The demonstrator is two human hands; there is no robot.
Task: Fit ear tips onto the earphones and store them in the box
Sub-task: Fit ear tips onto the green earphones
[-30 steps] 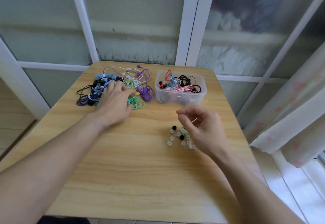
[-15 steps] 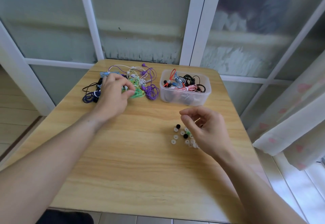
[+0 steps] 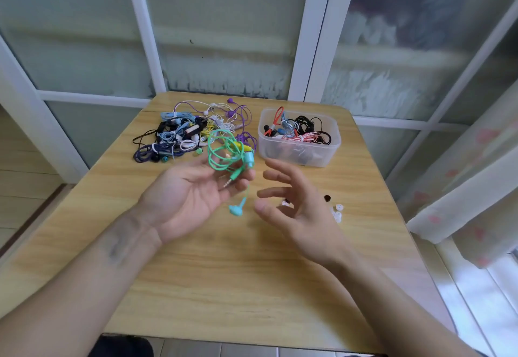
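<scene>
Above the middle of the wooden table (image 3: 224, 286), your left hand (image 3: 193, 194) is turned palm up and holds a coiled green earphone (image 3: 224, 150), its loops standing off your fingertips, its jack lying across your fingers and one teal earbud (image 3: 236, 210) dangling below the hand on its cord. Your right hand (image 3: 294, 208) hovers just beside it, palm turned toward the left, fingers spread and lightly bent, holding nothing; its outline is blurred. Beneath and just beyond that hand, a scatter of small ear tips (image 3: 336, 212), mostly white with one black, lies on the tabletop, partly hidden by your fingers. At the far left of the table sits a tangled pile of earphones (image 3: 179, 135) in purple, blue, black, white and yellow. To its right, near the far right corner, a clear plastic box (image 3: 300, 151) stands open with black, red, pink and blue earphones already coiled inside. Behind the table run frosted glass panels in white frames (image 3: 316, 34), and a pale curtain (image 3: 462, 188) with pink marks hangs at the right.
</scene>
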